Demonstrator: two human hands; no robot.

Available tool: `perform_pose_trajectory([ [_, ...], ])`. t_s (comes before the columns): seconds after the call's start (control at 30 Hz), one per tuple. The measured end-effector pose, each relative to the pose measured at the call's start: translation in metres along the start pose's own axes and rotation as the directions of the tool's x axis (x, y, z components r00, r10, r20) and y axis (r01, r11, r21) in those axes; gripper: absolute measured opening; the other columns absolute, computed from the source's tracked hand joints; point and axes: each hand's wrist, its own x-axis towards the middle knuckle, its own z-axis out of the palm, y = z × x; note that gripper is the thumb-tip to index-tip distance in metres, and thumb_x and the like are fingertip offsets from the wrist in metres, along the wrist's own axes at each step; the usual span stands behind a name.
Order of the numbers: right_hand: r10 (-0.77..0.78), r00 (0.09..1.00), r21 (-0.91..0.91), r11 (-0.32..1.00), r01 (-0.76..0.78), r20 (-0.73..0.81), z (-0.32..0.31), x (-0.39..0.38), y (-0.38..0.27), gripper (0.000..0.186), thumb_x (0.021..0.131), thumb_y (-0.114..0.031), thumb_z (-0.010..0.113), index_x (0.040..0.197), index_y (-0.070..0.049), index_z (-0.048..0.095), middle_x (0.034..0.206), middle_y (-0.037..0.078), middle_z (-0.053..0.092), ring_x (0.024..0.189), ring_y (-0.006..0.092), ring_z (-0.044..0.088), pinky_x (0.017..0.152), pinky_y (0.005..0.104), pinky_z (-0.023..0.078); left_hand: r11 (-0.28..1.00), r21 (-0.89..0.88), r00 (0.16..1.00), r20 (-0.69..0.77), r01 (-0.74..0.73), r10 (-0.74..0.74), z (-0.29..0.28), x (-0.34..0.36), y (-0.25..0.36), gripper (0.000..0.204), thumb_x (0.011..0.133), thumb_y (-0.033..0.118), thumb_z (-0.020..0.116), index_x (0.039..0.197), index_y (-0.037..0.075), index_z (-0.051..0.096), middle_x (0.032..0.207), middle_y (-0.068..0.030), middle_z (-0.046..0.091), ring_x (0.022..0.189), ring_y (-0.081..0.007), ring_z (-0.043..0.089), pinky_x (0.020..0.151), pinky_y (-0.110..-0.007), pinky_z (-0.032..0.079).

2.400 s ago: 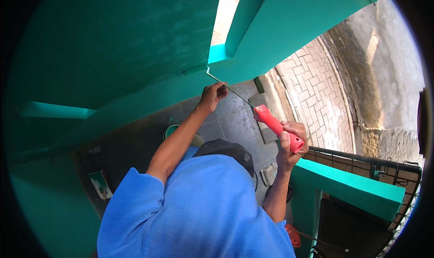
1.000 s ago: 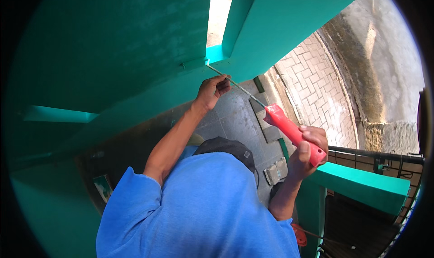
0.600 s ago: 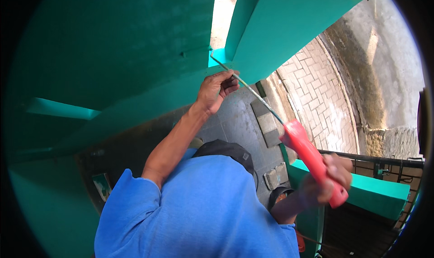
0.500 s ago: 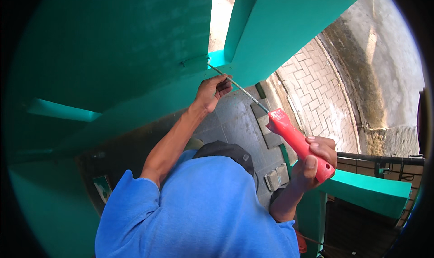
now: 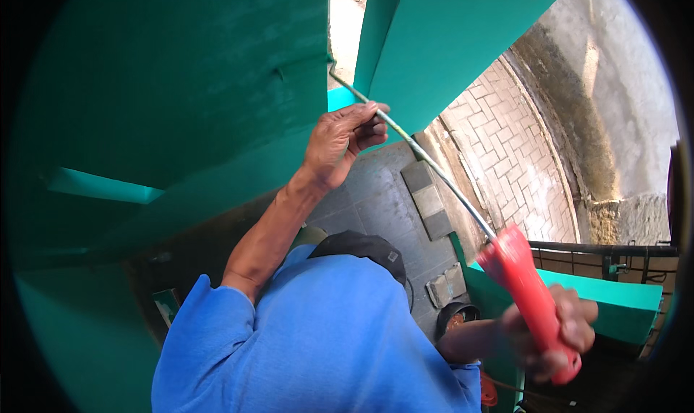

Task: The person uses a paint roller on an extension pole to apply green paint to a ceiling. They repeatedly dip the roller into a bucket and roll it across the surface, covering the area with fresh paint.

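My left hand (image 5: pixel 340 138) pinches the thin, paint-streaked metal rod (image 5: pixel 441 171) of a roller-type tool, high in front of me. The rod's bent tip (image 5: pixel 332 69) meets the edge of the teal wall (image 5: pixel 181 73) beside a narrow bright opening; I cannot make out whether a roller sleeve is on it. My right hand (image 5: pixel 557 330), blurred, grips the tool's red plastic handle (image 5: pixel 520 283) at the lower right. A wide teal panel (image 5: pixel 455 37) stands right of the opening.
Below are dark floor tiles (image 5: pixel 376 203), paving blocks (image 5: pixel 426 196), a black bucket (image 5: pixel 455 319) and my dark cap above a blue shirt. A paved path (image 5: pixel 506 160) runs along a concrete wall (image 5: pixel 614 102). A black railing (image 5: pixel 600 248) and teal ledge (image 5: pixel 600 294) stand at right.
My right hand has swung down and right with the red handle. My left hand is higher, and the rod's bent tip sits farther up the wall's edge.
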Motion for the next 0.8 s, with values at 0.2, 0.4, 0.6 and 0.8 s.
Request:
perform_pose_trajectory([
  [0.2, 0.077, 0.997, -0.068, 0.995, -0.077, 0.002, 0.006, 0.007, 0.004, 0.029, 0.081, -0.033, 0.053, 0.086, -0.005, 0.045, 0.082, 0.009, 0.042, 0.062, 0.0161, 0.043, 0.051, 0.0254, 0.036, 0.999, 0.019, 0.999, -0.026, 0.027, -0.027, -0.002, 0.004, -0.006, 0.025, 0.088, 0.017, 0.049, 0.097, -0.005, 0.057, 0.078, -0.0051, 0.058, 0.072, -0.0102, 0.059, 0.07, -0.023, 0.053],
  [0.4, 0.039, 0.998, 0.101, 0.994, -0.033, -0.058, 0.002, 0.022, -0.007, 0.033, 0.077, -0.037, 0.056, 0.084, -0.006, 0.047, 0.078, 0.007, 0.036, 0.062, 0.0143, 0.035, 0.054, 0.0266, 0.028, 0.998, 0.004, 0.998, 0.034, -0.059, 0.059, 0.021, -0.004, 0.02, 0.026, 0.088, 0.017, 0.049, 0.097, -0.006, 0.056, 0.079, -0.0055, 0.058, 0.071, -0.0105, 0.059, 0.07, -0.023, 0.053],
  [0.6, 0.132, 0.989, -0.033, 0.99, -0.134, -0.069, 0.003, 0.015, -0.003, 0.033, 0.076, -0.037, 0.056, 0.084, -0.006, 0.049, 0.077, 0.007, 0.037, 0.063, 0.015, 0.036, 0.057, 0.027, 0.03, 1.0, 0.008, 0.999, -0.052, -0.001, 0.002, 0.011, 0.001, 0.007, 0.025, 0.088, 0.016, 0.05, 0.096, -0.007, 0.056, 0.077, -0.0054, 0.058, 0.07, -0.0104, 0.06, 0.068, -0.023, 0.053],
  [0.8, 0.047, 0.997, 0.059, 0.997, -0.043, -0.061, -0.007, 0.018, 0.001, 0.03, 0.077, -0.034, 0.057, 0.083, -0.006, 0.049, 0.082, 0.009, 0.041, 0.061, 0.0158, 0.041, 0.055, 0.0266, 0.034, 1.0, 0.004, 0.999, -0.034, -0.031, 0.031, 0.015, -0.001, 0.005, 0.025, 0.088, 0.016, 0.05, 0.097, -0.006, 0.056, 0.077, -0.0053, 0.059, 0.069, -0.011, 0.06, 0.068, -0.024, 0.053],
])
